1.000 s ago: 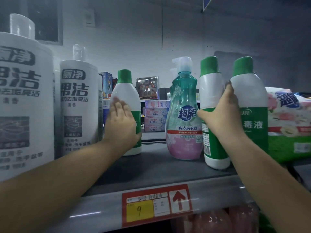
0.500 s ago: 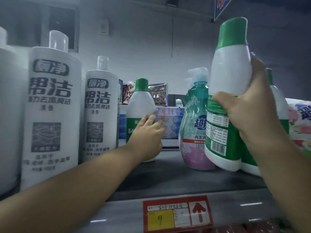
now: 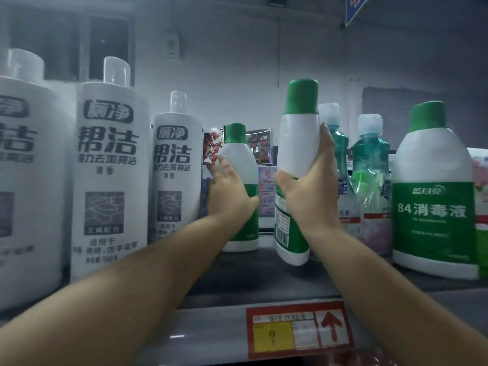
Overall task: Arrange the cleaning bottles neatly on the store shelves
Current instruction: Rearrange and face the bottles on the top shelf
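My right hand (image 3: 310,196) grips a white bottle with a green cap and green label (image 3: 297,143), tilted, its base just above the grey shelf (image 3: 253,276). My left hand (image 3: 228,191) rests with straight fingers against a second green-capped bottle (image 3: 241,159) standing further back. A third, larger green-capped bottle (image 3: 433,191) stands at the right. Two teal pump bottles (image 3: 369,165) stand behind my right hand. Three white cleaner bottles with clear caps (image 3: 108,167) line the left side.
A red and yellow price tag (image 3: 298,331) is fixed to the shelf's front edge. Small boxed goods (image 3: 258,146) sit behind the bottles. A soft pink and green pack (image 3: 479,180) lies at the far right. A grey wall stands behind.
My right hand has carried the green-capped bottle left and down, out from the row toward the shelf's middle. My left hand has moved back up onto the rear bottle. The view has shifted right.
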`<state>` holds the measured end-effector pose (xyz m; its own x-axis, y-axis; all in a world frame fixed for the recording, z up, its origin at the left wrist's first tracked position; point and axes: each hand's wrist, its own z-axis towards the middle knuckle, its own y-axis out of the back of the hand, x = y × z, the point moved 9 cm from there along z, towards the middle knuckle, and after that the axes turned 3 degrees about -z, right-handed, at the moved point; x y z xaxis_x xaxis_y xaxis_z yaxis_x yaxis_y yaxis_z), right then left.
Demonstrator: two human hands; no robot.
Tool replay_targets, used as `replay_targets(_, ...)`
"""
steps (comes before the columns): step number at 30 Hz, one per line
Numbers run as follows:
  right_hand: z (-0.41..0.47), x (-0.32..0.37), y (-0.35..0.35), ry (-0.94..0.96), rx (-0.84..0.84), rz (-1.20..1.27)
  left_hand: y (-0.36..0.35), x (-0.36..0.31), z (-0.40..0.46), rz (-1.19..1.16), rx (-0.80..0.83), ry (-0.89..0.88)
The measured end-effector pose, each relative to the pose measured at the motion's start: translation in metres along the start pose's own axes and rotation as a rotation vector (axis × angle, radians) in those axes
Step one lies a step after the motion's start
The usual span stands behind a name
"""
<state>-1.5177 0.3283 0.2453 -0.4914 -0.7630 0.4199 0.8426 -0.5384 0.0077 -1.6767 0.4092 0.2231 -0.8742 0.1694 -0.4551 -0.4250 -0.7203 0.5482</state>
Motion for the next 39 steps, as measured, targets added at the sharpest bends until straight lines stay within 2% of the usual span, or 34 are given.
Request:
replay_targets(4, 0.001, -0.013, -0.013, -0.046, 0.067, -0.007, -0.003, -0.004, 0.017, -0.004, -0.051, 0.1)
replay_targets(8, 0.003, -0.028, -0.019, -0.112, 0.128, 0.018, -0.012, -0.001, 0.017, 0.107, -0.096, 0.09)
replay_targets(15, 0.005, -0.033, -0.03, -0.097, 0.198, -0.024, -0.004, 0.0, 0.019, 0.066, -0.207, 0.106)
replay_targets(25, 0.005, -0.034, -0.032, -0.107, 0.221, -0.025, 0.0, 0.003, 0.018, 0.075, -0.249, 0.092)
replay_targets(39, 0.003, -0.032, -0.037, -0.134, 0.188, -0.124, 0.002, 0.0, 0.015, 0.106, -0.248, -0.047)
